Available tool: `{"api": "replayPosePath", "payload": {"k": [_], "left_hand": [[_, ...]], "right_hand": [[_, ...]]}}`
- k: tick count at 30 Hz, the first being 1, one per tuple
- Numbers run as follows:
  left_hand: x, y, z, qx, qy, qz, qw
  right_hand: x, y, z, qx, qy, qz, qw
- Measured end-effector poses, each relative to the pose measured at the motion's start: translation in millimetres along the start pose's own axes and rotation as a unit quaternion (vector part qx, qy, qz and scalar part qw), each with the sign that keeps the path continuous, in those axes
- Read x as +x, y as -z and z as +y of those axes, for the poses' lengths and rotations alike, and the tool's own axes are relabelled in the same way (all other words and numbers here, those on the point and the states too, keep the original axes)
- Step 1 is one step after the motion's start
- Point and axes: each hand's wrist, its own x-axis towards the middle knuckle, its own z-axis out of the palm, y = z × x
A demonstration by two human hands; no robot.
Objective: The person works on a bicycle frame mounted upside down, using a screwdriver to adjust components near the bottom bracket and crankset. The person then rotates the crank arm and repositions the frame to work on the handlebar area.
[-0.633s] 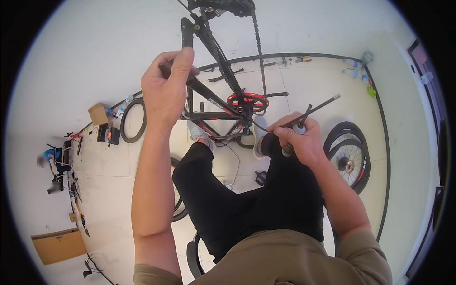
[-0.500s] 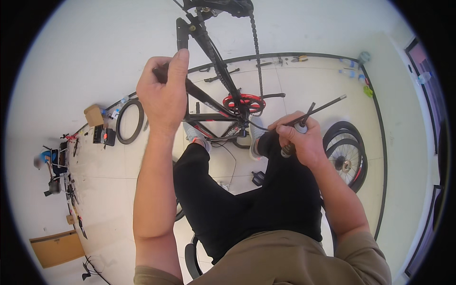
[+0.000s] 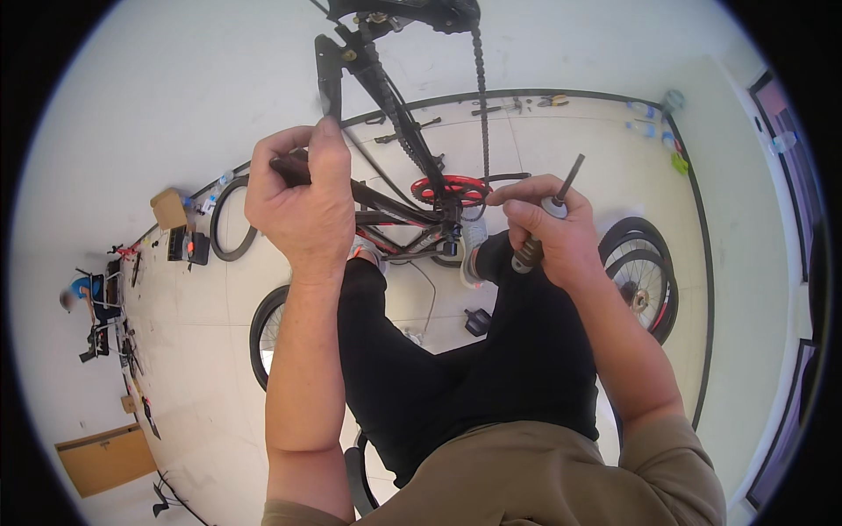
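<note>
While gripping a black bike frame (image 3: 395,205) with the left hand (image 3: 303,206), also holding a screwdriver (image 3: 554,207) in the right hand (image 3: 561,235). Has the left hand closed in a fist around a tube of the bike frame, with the thumb pointing up. Has the right hand curled around the screwdriver, with the thin metal rod (image 3: 572,178) pointing up and a bit to the right. Has the pointing finger of the right hand stretched toward the red ring with teeth (image 3: 452,181), close to the black chain (image 3: 481,96). Cannot tell if touching there or just beside.

Has the bike frame up in front of the legs (image 3: 412,368), slanting from the left hand down to the red ring with teeth. Can see two shoes (image 3: 474,250) under it, and a black pedal (image 3: 478,322) on the floor (image 3: 206,351) between the legs. Over on the right, can see wheels (image 3: 638,296) near the wall (image 3: 754,263). Off to the left, can see a loose tyre (image 3: 217,232) beside a black box (image 3: 186,245) and an open cardboard box (image 3: 168,209). Along the far edge of the floor, can see pliers (image 3: 553,101) with yellow handles. Far away at the left, can see a person (image 3: 81,289) in a blue top.
</note>
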Motion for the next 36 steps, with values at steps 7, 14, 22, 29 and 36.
{"api": "replayPosePath", "payload": {"k": [7,14,22,29,36], "left_hand": [[3.3,-3.5,0.5,-0.029,-0.015,0.014,0.999],[2.2,-2.1,3.3,0.029,-0.036,0.006,0.999],[6.7,5.2,2.0,-0.019,-0.015,-0.04,0.999],[31.8,30.8,29.2,0.034,0.02,-0.143,0.989],[41.4,21.7,63.9,0.167,-0.081,-0.302,0.935]], "right_hand": [[-0.1,-3.1,0.1,0.011,-0.076,0.066,0.995],[-24.8,7.0,32.0,0.266,-0.234,0.184,0.917],[-96.1,0.6,49.1,0.378,-0.362,0.154,0.838],[-106.9,-7.2,34.0,0.254,-0.385,0.048,0.886],[-112.8,-6.5,38.0,0.243,-0.388,0.053,0.887]]}}
